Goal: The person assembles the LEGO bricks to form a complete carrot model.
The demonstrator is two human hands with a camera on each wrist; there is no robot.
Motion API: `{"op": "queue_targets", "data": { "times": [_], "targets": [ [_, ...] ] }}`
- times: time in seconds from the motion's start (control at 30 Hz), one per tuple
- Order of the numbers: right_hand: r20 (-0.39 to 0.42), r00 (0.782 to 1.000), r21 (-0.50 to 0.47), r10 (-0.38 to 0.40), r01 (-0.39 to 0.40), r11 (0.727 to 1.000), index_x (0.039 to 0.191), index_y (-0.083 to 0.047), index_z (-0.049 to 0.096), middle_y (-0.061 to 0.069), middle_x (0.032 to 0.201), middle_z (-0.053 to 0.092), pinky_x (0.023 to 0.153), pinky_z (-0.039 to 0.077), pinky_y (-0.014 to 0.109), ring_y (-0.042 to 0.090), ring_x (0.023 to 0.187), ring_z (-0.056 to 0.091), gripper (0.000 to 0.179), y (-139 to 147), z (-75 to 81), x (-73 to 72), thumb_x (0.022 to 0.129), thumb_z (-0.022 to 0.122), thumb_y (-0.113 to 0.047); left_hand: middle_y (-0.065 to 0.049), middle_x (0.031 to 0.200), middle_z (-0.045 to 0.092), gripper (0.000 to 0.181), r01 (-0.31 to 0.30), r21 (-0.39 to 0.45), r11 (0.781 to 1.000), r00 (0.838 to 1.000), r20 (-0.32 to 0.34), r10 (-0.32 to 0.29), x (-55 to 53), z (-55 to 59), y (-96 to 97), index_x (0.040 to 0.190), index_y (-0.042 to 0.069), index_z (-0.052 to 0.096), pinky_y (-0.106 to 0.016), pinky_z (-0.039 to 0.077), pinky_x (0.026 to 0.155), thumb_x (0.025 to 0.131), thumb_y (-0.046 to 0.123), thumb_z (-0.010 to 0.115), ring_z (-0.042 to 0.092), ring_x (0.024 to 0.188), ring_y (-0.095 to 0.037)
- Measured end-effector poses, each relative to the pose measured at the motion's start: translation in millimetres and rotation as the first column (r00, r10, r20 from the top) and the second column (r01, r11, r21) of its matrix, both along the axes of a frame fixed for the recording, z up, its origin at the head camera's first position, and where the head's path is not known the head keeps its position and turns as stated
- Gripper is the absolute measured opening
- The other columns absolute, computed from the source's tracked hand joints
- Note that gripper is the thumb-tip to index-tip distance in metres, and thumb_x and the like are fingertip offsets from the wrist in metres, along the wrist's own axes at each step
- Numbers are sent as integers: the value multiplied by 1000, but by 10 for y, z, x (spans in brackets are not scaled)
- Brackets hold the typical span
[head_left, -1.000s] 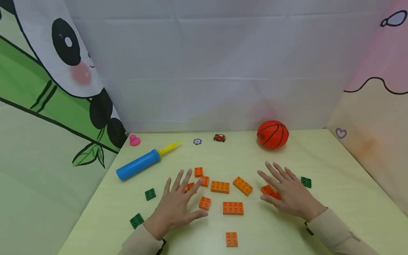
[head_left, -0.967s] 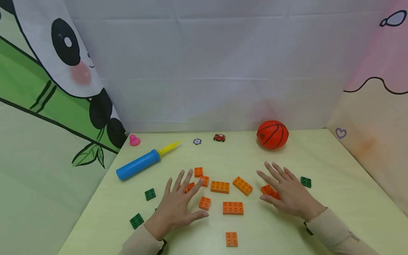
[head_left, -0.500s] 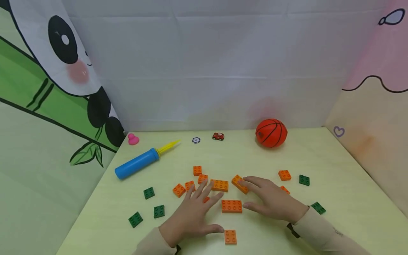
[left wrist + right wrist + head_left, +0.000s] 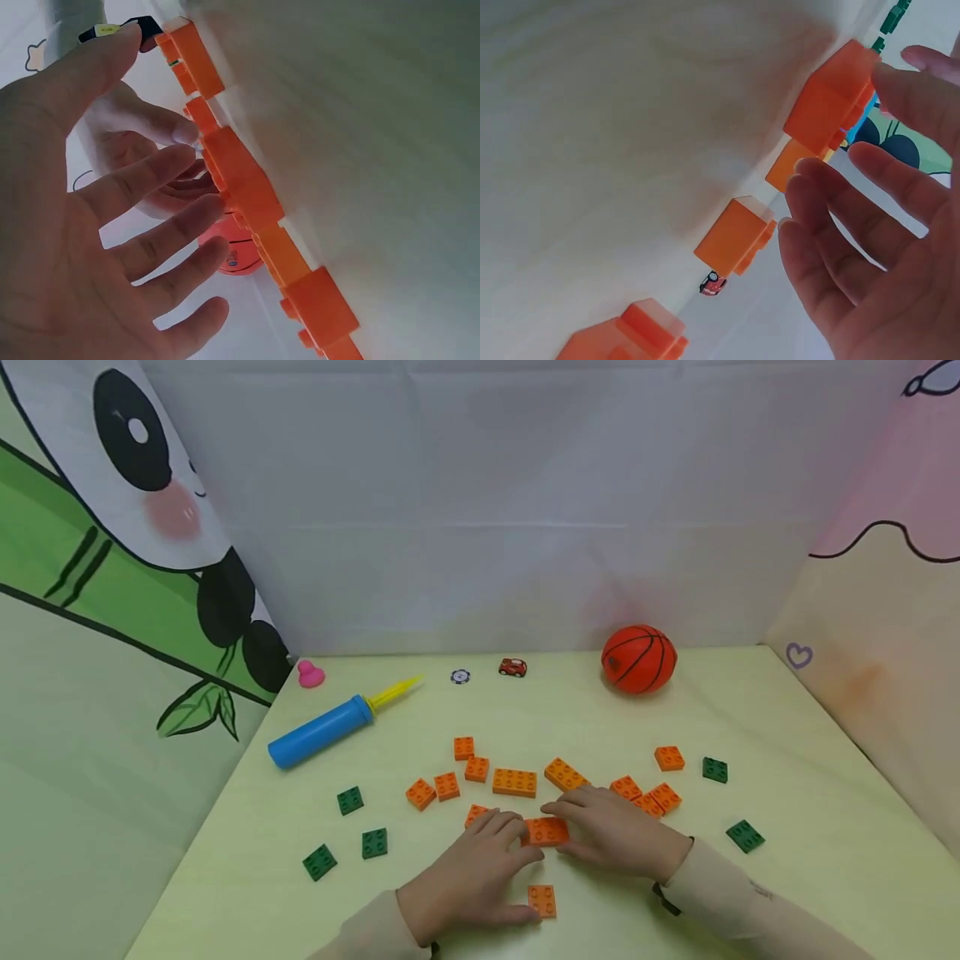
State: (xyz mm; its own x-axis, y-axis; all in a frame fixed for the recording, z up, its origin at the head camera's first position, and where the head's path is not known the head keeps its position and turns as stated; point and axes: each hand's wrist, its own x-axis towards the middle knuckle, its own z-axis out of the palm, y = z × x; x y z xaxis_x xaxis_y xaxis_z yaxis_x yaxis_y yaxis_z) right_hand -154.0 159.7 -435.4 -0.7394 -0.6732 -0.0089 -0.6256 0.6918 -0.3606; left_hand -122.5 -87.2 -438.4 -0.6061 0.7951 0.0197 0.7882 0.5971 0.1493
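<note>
Toy building bricks lie spread on the pale table. A long orange brick (image 4: 547, 832) lies between the two hands. My left hand (image 4: 480, 878) is at its left end, fingers loosely bent and spread, the thumb tip by a square orange brick (image 4: 542, 900). The left wrist view shows nothing gripped in the left hand (image 4: 127, 225). My right hand (image 4: 622, 833) is at the long brick's right end, thumb and fingers apart; in the right wrist view its thumb (image 4: 907, 97) is close to an orange brick (image 4: 829, 101). Contact is unclear. The left hand partly covers another orange brick (image 4: 476, 813).
Light orange long bricks (image 4: 514, 782) and several square orange ones (image 4: 447, 786) lie beyond the hands. Green bricks lie left (image 4: 374, 842) and right (image 4: 745, 836). Farther back are a blue pump (image 4: 322, 732), a chip (image 4: 460, 677), a toy car (image 4: 513, 667) and a ball (image 4: 639, 660).
Both hands have moved inward and lower, to the ends of the long orange brick. Square orange bricks at the right, covered before, are now uncovered. The view has tilted slightly down.
</note>
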Motion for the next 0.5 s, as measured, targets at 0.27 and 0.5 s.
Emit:
{"op": "queue_targets", "data": {
  "times": [0.27, 0.5],
  "targets": [
    [43, 999, 12, 7, -8, 1000, 131, -16, 64, -4, 123, 65, 98, 51, 41, 17, 113, 60, 41, -53, -9, -26, 93, 71, -31, 6, 113, 53, 42, 20, -43, 999, 1000, -16, -20, -20, 35, 101, 111, 29, 70, -44, 36, 111, 85, 62, 68, 45, 118, -18],
    [21, 1000, 35, 6, -7, 999, 124, -14, 68, -2, 118, 65, 92, 54, 37, 15, 105, 62, 35, -40, -24, -49, 93, 70, -30, 8, 101, 54, 28, 61, -74, 995, 994, -83, -67, -57, 15, 160, 98, 29, 75, -39, 39, 105, 88, 55, 69, 46, 102, -14]
  ]
}}
